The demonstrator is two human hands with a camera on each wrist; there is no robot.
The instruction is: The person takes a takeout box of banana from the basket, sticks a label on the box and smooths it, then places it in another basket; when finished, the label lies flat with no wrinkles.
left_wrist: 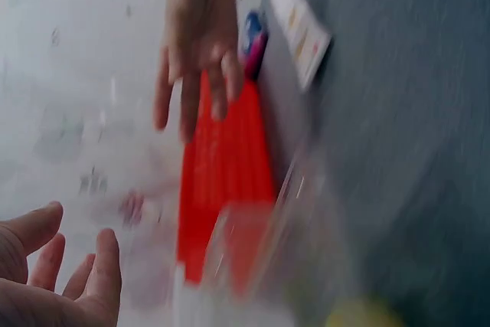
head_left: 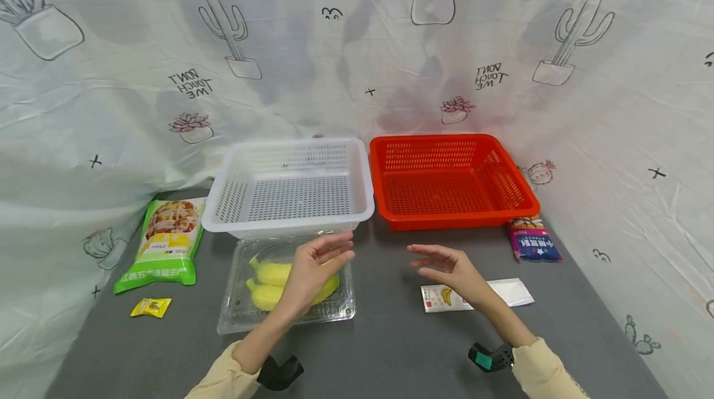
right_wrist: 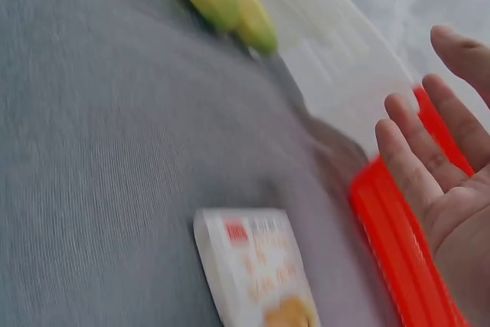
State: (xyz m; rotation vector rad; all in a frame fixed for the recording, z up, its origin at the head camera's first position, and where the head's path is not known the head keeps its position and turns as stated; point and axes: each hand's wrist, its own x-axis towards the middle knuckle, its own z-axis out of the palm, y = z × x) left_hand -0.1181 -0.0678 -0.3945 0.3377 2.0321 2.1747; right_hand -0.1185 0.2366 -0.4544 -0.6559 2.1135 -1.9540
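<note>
My left hand (head_left: 313,270) hovers over a clear plastic container (head_left: 227,312) that holds several yellow bananas (head_left: 272,274); its fingers are relaxed and grasp nothing. The hand and forearm hide part of the fruit. Above a white packet with a banana picture (head_left: 440,298) is my right hand (head_left: 450,270), fingers spread and holding nothing. The right wrist view shows that same packet (right_wrist: 256,262) lying below the right hand (right_wrist: 452,166). Both palms face each other across a gap in the head view.
Behind the container stands a white basket (head_left: 290,225), beside a red basket (head_left: 463,220). A green food bag (head_left: 167,244) and a small yellow packet (head_left: 151,307) lie on the left. The blue pasta bag (head_left: 534,244) is at the right, by the red basket. A patterned curtain surrounds the table.
</note>
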